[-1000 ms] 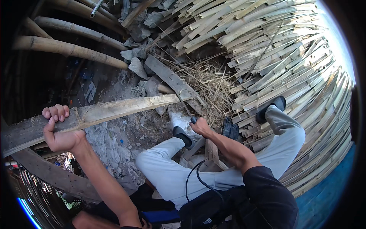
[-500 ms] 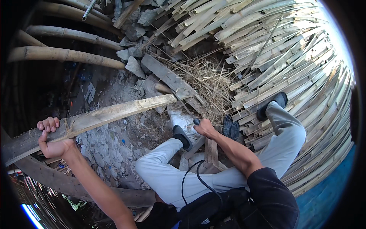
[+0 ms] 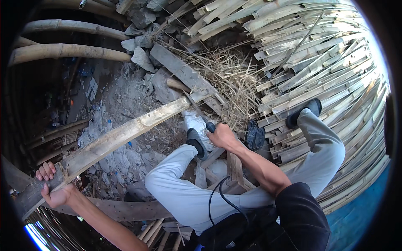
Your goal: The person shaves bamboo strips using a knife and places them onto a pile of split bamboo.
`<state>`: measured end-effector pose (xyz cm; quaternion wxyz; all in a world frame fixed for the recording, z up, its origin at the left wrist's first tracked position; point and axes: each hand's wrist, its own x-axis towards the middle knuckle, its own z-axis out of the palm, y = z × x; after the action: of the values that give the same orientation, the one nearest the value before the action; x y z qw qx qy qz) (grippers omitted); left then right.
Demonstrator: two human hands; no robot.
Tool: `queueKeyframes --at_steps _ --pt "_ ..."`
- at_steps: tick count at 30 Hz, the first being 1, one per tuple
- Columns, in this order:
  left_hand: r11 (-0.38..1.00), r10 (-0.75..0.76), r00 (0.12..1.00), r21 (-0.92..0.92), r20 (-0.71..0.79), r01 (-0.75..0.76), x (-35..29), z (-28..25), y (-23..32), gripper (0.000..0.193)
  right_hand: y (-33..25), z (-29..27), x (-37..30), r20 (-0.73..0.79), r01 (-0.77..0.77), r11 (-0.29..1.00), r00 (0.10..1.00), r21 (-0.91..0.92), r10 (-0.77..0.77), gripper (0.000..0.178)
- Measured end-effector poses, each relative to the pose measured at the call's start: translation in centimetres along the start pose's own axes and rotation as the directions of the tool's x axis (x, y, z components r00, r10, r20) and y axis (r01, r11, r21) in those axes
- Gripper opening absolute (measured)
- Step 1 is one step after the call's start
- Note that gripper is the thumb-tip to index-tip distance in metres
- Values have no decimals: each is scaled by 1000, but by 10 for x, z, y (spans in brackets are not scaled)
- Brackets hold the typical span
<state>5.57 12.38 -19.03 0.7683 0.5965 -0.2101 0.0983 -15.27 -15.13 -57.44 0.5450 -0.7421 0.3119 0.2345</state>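
Note:
A long split bamboo piece (image 3: pixel 130 129) slants from the lower left up toward the middle. My left hand (image 3: pixel 54 184) grips its darker near end, the fingers over the top edge and the thumb below. In my right hand (image 3: pixel 222 136) is a knife (image 3: pixel 197 108) with a dark handle and a long narrow blade. Its blade lies across the bamboo near the far end, which rests by a grey wooden board (image 3: pixel 176 67) and the end of a round wooden piece (image 3: pixel 178 85).
Split bamboo strips (image 3: pixel 326 75) are stacked along the right. Straw-like shavings (image 3: pixel 238 79) lie beyond the board, near broken stones (image 3: pixel 142 58). Round bamboo poles (image 3: pixel 71 51) extend at upper left. My shoe (image 3: pixel 196 140) is close under the knife; a black plastic bag (image 3: pixel 254 134) lies beside my right hand.
The bamboo's near end has swung downward and slightly right with my left hand. My right hand has moved slightly up and left, and the knife blade now shows plainly across the bamboo.

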Motion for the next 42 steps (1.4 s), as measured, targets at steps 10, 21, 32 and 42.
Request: queueKeyframes --at_steps 10,21,32,42 --pt "1000 -21 999 -15 45 22 6 -26 -1 34 -132 -44 -32 -174 380 883 923 275 -343 25" --pt "999 31 997 4 76 -32 0 19 -5 36 117 32 99 -145 -324 946 937 -24 318 36" --pt "998 59 996 31 69 -61 -15 49 2 39 47 29 83 -24 -10 994 1000 106 13 40" --pt "996 69 997 62 35 -71 -23 44 6 40 60 47 69 -188 -45 991 982 -127 20 45"
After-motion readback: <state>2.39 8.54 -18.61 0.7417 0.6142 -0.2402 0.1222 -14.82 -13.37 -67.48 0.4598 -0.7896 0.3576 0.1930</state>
